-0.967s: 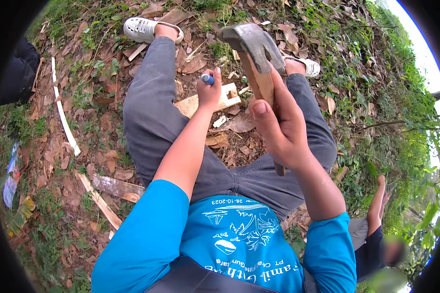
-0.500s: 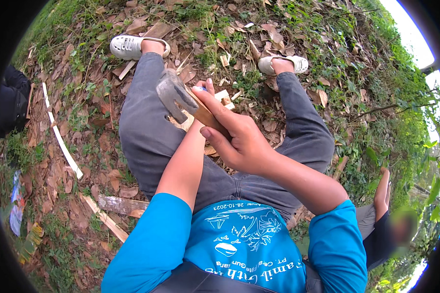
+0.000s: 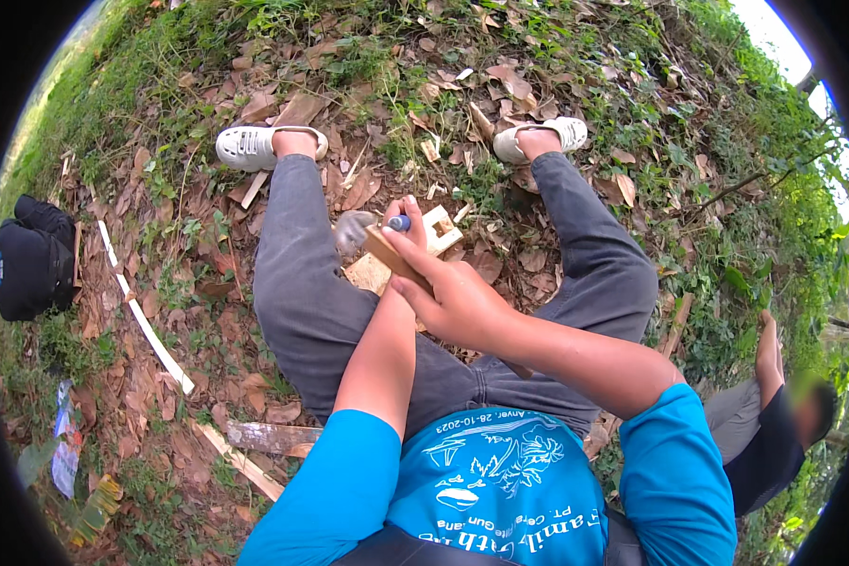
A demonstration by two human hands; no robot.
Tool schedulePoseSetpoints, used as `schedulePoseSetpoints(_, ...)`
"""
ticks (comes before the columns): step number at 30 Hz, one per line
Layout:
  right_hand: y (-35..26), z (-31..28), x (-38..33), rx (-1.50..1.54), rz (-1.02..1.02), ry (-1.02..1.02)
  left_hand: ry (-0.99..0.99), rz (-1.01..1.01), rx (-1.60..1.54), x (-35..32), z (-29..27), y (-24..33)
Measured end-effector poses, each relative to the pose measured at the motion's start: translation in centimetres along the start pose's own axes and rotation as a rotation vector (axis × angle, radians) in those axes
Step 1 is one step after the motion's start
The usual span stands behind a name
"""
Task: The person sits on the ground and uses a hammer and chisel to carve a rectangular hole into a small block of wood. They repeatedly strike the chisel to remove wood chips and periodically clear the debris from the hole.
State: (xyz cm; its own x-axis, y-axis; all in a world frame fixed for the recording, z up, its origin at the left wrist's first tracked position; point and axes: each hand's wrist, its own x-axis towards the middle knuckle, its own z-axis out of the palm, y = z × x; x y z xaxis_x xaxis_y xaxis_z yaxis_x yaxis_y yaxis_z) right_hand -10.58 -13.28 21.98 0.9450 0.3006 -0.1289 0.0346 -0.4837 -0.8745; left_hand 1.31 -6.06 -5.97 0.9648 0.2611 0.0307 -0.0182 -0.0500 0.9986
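My right hand (image 3: pixel 457 297) is closed round the wooden handle of a claw hammer (image 3: pixel 387 250); its metal head is smeared by motion. Just beyond the hammer, my left hand (image 3: pixel 413 211) grips an upright blue-handled tool (image 3: pixel 399 224) whose rounded butt faces up. The tool's lower end is hidden, so its kind does not show. Under both hands, between my legs, lies a pale wooden block (image 3: pixel 442 232) with a squared hole cut near its far end. My left forearm and the hammer cover much of the block.
Dry leaves, weeds and wood chips cover the ground. At the left lie a black bag (image 3: pixel 33 259), a long pale wood strip (image 3: pixel 146 311) and a weathered board (image 3: pixel 272 437). A person (image 3: pixel 769 424) sits at the right. My shoes (image 3: pixel 269 148) rest on the leaves.
The hammer has swung down and away from me, toward the blue-handled tool. More of that tool and the wooden block now shows. The view has shifted slightly, bringing the black bag further in.
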Motion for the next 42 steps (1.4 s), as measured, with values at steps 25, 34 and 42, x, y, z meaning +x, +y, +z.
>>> schedulePoseSetpoints(25, 4.5, -0.8, 0.0, 0.082, 0.139, 0.024, -0.095, -0.087, -0.047, -0.6, 0.9, 3.2)
schedulePoseSetpoints(34, -1.7, 0.3, -2.8, 0.413, -0.309, -0.038, -0.092, -0.085, -0.12, -1.1, 1.4, 5.5)
schedulePoseSetpoints(42, 0.6, 0.2, -3.7, 0.477, -0.103, -0.016, -0.104, -0.073, -0.15, 0.0, 0.7, 5.4)
